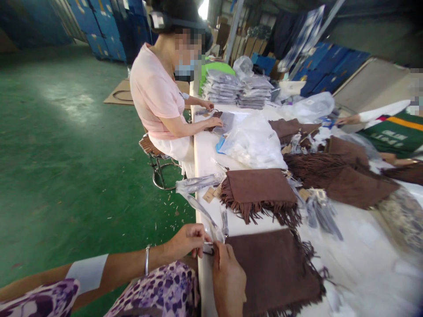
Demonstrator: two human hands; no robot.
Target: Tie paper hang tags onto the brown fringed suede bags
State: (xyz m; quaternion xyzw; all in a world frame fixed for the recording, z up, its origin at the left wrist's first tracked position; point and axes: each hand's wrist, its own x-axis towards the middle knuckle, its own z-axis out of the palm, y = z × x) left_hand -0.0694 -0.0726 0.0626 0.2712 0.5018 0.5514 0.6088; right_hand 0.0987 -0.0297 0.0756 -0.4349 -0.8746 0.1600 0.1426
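**A:** so what was being held?

**B:** The end of a clear plastic strip (211,222), right at the table edge, just beside a fringed brown piece (271,268) lying flat. Left hand (190,241) had its fingertips pinched on it, and the right hand (228,279) had thumb and fingers closed on it too. The very tip was too small to make out tbh.

**A:** and around that?

**B:** A second brown piece (259,186) lay just beyond, with cardboard tags (209,195) beside it. Past that, a heap of white plastic (254,136) on the white table (206,165), and a person in a pink top (158,90) sat on a stool (150,147). Stacked packets (221,86) were farther back.
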